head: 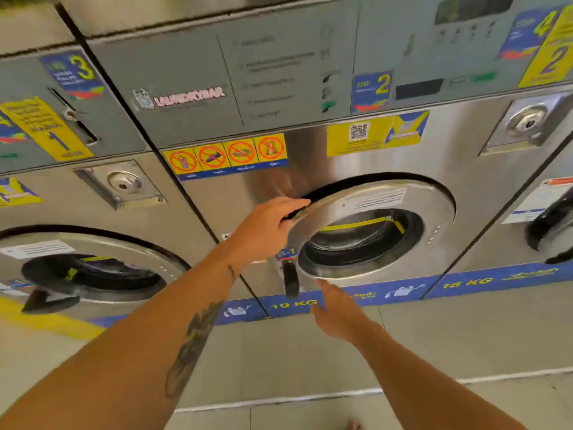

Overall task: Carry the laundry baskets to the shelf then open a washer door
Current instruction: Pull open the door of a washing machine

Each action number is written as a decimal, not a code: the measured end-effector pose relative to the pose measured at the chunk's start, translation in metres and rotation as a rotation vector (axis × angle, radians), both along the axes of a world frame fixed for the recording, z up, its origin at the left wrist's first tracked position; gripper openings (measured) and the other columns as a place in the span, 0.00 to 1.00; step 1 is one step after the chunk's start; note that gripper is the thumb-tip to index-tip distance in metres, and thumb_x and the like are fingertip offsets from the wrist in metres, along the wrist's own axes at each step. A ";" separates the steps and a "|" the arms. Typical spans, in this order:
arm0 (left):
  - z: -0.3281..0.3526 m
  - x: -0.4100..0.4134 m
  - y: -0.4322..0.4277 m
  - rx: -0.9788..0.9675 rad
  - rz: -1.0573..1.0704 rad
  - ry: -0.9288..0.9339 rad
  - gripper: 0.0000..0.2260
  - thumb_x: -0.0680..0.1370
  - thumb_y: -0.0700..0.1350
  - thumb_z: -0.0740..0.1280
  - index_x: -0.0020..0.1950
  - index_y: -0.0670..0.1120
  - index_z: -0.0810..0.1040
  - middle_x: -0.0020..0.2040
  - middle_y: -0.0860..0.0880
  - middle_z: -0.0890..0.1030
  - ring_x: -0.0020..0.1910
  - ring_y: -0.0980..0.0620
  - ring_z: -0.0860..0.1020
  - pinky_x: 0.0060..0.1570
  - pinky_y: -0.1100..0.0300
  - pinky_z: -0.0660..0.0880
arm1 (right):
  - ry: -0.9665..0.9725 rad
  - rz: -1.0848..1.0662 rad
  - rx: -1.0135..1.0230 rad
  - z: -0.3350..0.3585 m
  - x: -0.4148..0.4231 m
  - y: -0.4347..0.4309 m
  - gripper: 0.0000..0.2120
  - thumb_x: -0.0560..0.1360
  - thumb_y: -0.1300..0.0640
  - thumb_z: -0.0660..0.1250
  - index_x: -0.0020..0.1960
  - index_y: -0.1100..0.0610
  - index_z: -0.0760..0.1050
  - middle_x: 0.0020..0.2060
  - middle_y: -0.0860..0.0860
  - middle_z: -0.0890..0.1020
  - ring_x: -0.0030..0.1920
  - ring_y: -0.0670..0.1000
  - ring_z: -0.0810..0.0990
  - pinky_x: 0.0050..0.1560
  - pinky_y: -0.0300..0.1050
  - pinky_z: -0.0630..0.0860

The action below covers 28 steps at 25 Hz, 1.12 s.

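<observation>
So the person's up at the middle washer (465, 156), the one with the 10 KG strip (293, 304) along its bottom edge. The round washer door (434, 212) fills the lower half of that machine's front. It looks a bit ajar: there's a dark gap running along its top-left rim.

Left hand (266, 228) has hold of that top-left rim, fingers curled over the edge into the gap. Right hand (338, 311) is stretched out low with fingers straight and loose, holding nothing. Its fingertips are right at the door's bottom-left rim, just beside the black handle (290, 279) hanging at the door's left edge. It's blurry, so I can't tell if they actually touch.

There's a row of red-circle warning stickers (226, 156) up by the front's top-left corner. Another washer (93, 268) stands to the left, door closed.
</observation>
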<state>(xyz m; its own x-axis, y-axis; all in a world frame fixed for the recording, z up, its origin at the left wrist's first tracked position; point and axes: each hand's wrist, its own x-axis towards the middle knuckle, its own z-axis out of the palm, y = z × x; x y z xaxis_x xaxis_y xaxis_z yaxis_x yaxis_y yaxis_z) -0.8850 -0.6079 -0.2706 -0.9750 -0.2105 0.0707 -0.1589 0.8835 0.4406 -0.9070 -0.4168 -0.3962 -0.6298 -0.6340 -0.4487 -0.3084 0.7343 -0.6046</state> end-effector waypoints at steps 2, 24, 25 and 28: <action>-0.009 -0.011 0.000 0.054 0.014 0.028 0.22 0.77 0.37 0.63 0.69 0.53 0.74 0.63 0.50 0.78 0.57 0.51 0.77 0.60 0.57 0.73 | -0.055 0.032 -0.023 -0.018 -0.013 -0.019 0.29 0.78 0.52 0.61 0.77 0.54 0.56 0.74 0.54 0.66 0.73 0.56 0.65 0.70 0.50 0.62; -0.029 0.057 0.074 -0.498 -0.437 0.189 0.27 0.77 0.43 0.60 0.77 0.47 0.59 0.78 0.49 0.61 0.68 0.45 0.70 0.59 0.46 0.75 | -0.001 -0.142 0.064 -0.020 0.075 0.064 0.26 0.75 0.53 0.60 0.73 0.45 0.60 0.57 0.59 0.80 0.57 0.63 0.78 0.53 0.51 0.73; -0.026 0.059 0.088 -0.580 -0.515 0.215 0.29 0.77 0.45 0.63 0.77 0.45 0.59 0.79 0.47 0.58 0.72 0.44 0.67 0.64 0.46 0.71 | -0.038 -0.179 0.074 -0.016 0.081 0.085 0.26 0.75 0.54 0.61 0.72 0.46 0.63 0.58 0.59 0.79 0.57 0.63 0.77 0.54 0.49 0.72; -0.013 0.059 0.141 -0.716 -0.670 0.284 0.34 0.71 0.53 0.73 0.73 0.41 0.67 0.75 0.45 0.66 0.73 0.43 0.67 0.69 0.44 0.67 | -0.095 -0.271 0.102 0.008 0.093 0.148 0.20 0.72 0.51 0.65 0.63 0.50 0.71 0.58 0.56 0.80 0.58 0.60 0.78 0.54 0.46 0.72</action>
<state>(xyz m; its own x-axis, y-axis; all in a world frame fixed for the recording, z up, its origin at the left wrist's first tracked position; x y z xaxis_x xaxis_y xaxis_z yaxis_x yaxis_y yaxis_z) -0.8259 -0.4665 -0.2841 -0.8045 0.5546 0.2125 0.4931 0.8231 -0.2816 -0.8140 -0.2683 -0.3886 -0.7219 -0.3975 -0.5665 -0.0387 0.8405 -0.5404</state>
